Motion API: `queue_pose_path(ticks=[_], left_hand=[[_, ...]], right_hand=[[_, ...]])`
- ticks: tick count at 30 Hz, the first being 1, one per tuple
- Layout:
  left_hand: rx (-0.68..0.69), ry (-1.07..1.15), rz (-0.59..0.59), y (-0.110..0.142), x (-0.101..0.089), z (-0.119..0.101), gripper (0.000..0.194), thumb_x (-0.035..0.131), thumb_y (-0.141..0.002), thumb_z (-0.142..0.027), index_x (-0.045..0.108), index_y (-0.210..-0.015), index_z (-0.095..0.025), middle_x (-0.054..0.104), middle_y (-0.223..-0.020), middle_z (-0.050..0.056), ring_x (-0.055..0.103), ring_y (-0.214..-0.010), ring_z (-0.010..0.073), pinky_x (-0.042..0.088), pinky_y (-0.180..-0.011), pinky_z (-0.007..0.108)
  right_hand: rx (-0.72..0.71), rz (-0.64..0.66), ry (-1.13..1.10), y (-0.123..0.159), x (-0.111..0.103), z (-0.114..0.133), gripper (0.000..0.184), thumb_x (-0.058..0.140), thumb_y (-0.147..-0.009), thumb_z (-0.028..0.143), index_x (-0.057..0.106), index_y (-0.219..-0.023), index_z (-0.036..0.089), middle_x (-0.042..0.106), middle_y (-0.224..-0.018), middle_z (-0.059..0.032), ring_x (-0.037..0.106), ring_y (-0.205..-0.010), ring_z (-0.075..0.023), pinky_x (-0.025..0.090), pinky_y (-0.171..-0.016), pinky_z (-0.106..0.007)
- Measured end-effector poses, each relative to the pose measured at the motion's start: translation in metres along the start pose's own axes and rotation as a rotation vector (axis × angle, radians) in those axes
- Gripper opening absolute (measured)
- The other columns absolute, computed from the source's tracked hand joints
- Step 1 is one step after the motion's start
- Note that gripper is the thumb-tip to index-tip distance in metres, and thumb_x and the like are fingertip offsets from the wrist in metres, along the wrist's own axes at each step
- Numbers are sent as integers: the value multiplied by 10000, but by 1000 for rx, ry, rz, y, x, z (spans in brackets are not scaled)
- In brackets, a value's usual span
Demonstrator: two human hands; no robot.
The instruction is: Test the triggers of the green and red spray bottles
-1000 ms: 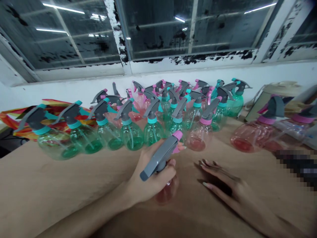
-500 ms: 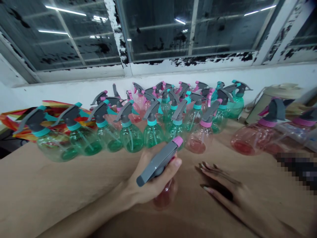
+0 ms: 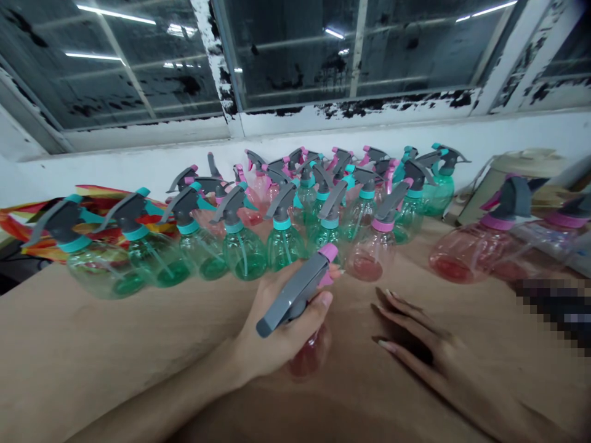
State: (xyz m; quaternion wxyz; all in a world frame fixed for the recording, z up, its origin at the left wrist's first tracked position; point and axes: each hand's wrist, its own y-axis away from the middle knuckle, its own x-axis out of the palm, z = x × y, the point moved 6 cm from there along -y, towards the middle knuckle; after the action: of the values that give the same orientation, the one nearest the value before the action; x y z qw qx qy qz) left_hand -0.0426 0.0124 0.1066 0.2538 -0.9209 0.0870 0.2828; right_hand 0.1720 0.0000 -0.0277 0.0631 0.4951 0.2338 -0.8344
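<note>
My left hand [image 3: 272, 332] is wrapped round the neck of a pink spray bottle [image 3: 308, 355] that stands on the brown table [image 3: 115, 351]. Its grey trigger head [image 3: 295, 290] with a pink nozzle tip points up and to the right. My right hand [image 3: 425, 347] lies flat on the table just right of the bottle, fingers stretched out, holding nothing.
Several green and pink spray bottles [image 3: 244, 246] with grey triggers stand in rows behind my hands, up to the white wall under the window. Two pink bottles [image 3: 466, 255] lie at the right beside a beige container [image 3: 512, 172]. Colourful fabric [image 3: 28, 221] sits at the far left.
The bottle in my left hand has shifted only slightly, dipping and coming back. My right hand has stayed flat on the table.
</note>
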Motion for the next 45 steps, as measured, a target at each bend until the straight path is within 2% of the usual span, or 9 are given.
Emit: queue_pose_path(ticks=[5,11,18,23,27,31,35,41,45], left_hand=[[-54,4,11,1,2,5,225,495,-771,-252,627,-953,-242,656,-755,4,613,-644,164,529,-659,288],[-56,71,19,0,3,3,183,508,-776,-228,627,-915,-231,684,-881,14,647,-775,168,529,-777,302],[-28,9,0,1,1,1,168,497,-784,-229,626,-892,-214,637,-727,1,608,-630,159,514,-638,286],[-62,7,18,1,2,4,235,498,-784,-248,626,-973,-197,617,-689,-3,570,-558,149,508,-597,283],[-51,55,29,0,3,4,199,498,-780,-240,613,-939,-211,630,-699,-5,599,-610,153,512,-636,275],[-43,-13,42,-1,2,2,119,491,-790,-254,574,-868,-221,566,-603,-32,552,-523,140,469,-518,248],[-57,-15,53,-3,3,1,56,517,-789,-259,541,-817,-217,610,-741,-11,574,-615,133,485,-585,243],[-38,-16,26,-2,2,-1,150,503,-801,-234,434,-669,-216,403,-548,-73,407,-458,93,393,-486,219],[-20,9,8,-2,2,1,36,506,-789,-233,532,-808,-216,510,-631,-42,491,-535,119,436,-568,249]], right_hand=[[1,-1,13,1,1,-1,513,469,-859,451,429,-1328,247,388,-1424,-30,354,-1291,-254,336,-1054,-476],[0,-19,26,2,1,0,548,469,-853,469,392,-1353,258,391,-1422,-26,354,-1291,-256,335,-1055,-473],[-7,-95,80,5,5,-8,587,489,-837,480,389,-1357,229,383,-1425,-53,352,-1291,-270,340,-1049,-473],[-19,-122,159,7,7,-10,607,497,-834,481,411,-1339,156,392,-1416,-96,353,-1291,-274,336,-1048,-475],[-40,-130,164,7,7,-7,592,483,-847,466,413,-1338,143,424,-1394,-100,350,-1293,-269,329,-1051,-473],[-71,-140,193,7,7,-5,569,473,-855,457,408,-1345,174,446,-1381,-81,361,-1287,-263,309,-1059,-480],[-110,-154,247,7,8,-5,598,479,-851,470,377,-1361,173,450,-1378,-79,369,-1283,-253,297,-1062,-479],[-125,-155,295,8,9,-7,601,477,-848,482,383,-1359,179,448,-1378,-74,371,-1282,-255,288,-1062,-478],[-120,-149,296,8,10,-8,614,474,-841,496,374,-1368,196,439,-1385,-69,378,-1276,-265,288,-1059,-482]])
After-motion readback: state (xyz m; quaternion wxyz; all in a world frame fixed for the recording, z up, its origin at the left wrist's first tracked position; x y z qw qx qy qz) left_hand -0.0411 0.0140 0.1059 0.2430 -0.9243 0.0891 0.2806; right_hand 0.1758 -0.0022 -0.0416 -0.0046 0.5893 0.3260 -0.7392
